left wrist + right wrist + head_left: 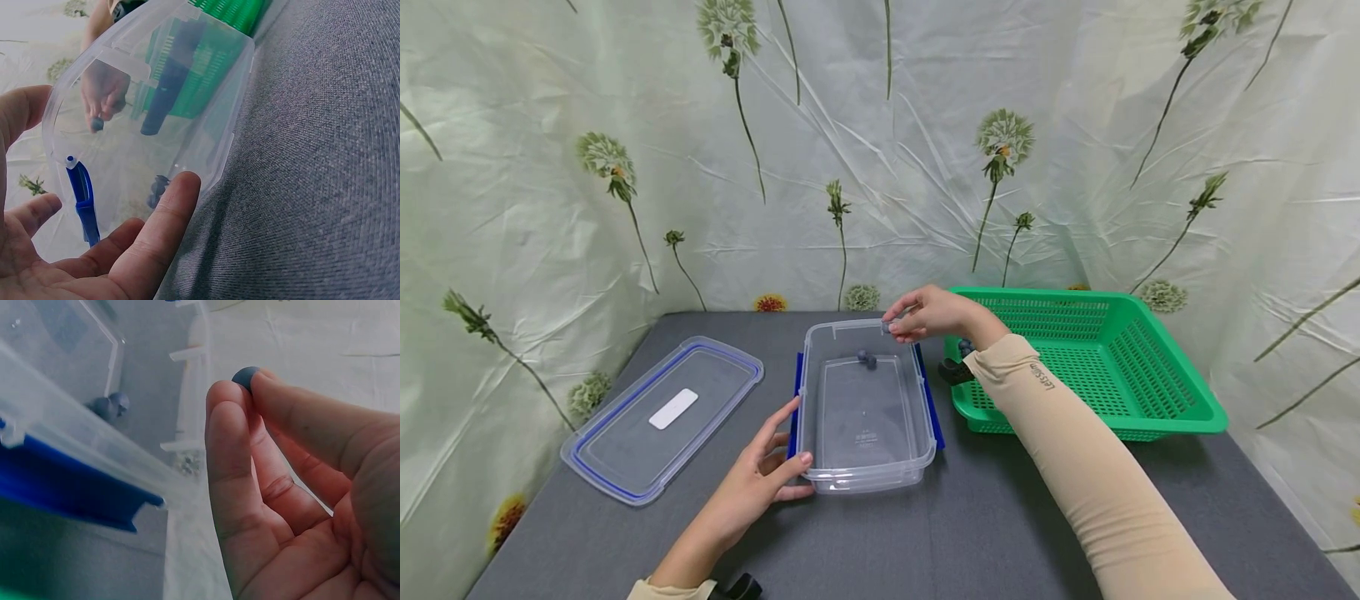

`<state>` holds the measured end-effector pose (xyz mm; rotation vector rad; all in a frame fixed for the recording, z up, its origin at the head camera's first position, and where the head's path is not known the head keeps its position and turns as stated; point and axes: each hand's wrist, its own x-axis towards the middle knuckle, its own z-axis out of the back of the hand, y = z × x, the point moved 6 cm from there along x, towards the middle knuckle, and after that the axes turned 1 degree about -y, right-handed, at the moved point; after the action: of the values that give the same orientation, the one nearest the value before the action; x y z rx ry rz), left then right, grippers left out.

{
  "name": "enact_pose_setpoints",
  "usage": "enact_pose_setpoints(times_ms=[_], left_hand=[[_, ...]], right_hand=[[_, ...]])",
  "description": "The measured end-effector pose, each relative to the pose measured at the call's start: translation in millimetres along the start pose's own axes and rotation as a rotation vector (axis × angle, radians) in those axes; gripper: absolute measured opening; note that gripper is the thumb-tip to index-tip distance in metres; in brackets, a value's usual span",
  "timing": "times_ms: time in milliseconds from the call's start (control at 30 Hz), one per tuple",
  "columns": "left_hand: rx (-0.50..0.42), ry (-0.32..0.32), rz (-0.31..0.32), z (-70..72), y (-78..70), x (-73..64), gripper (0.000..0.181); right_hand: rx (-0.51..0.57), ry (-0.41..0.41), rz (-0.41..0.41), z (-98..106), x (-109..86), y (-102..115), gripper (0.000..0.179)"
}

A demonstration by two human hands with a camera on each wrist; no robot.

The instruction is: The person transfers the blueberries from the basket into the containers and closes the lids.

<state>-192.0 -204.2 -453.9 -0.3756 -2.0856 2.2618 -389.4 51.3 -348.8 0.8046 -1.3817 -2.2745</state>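
Observation:
Over the far right corner of a clear plastic food container (865,417), my right hand (934,313) pinches a blueberry (245,377) between thumb and fingertips. A few more blueberries (867,359) lie together on the container's floor, toward its far end. My left hand (758,468) is at the container's near left side, its thumb on the rim and its other fingers spread along the wall by the blue side latch (82,194). Its fingers look relaxed and fairly straight in the left wrist view.
A green plastic basket (1180,371) stands right of the container, under my right forearm. Dark blueberries (966,345) show at its left end, partly hidden by the wrist. The container's lid (625,442) with a blue seal lies at left on the grey table (955,533). A flowered sheet hangs behind.

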Motion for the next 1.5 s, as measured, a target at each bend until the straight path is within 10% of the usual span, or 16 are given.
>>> enact_pose_setpoints(times_ms=[1500], left_hand=[[0.009, -0.007, 0.014, 0.4, -1.0, -0.2, 0.079]], right_hand=[[-0.090, 0.020, -0.161, -77.0, 42.2, 2.1, 0.039]])
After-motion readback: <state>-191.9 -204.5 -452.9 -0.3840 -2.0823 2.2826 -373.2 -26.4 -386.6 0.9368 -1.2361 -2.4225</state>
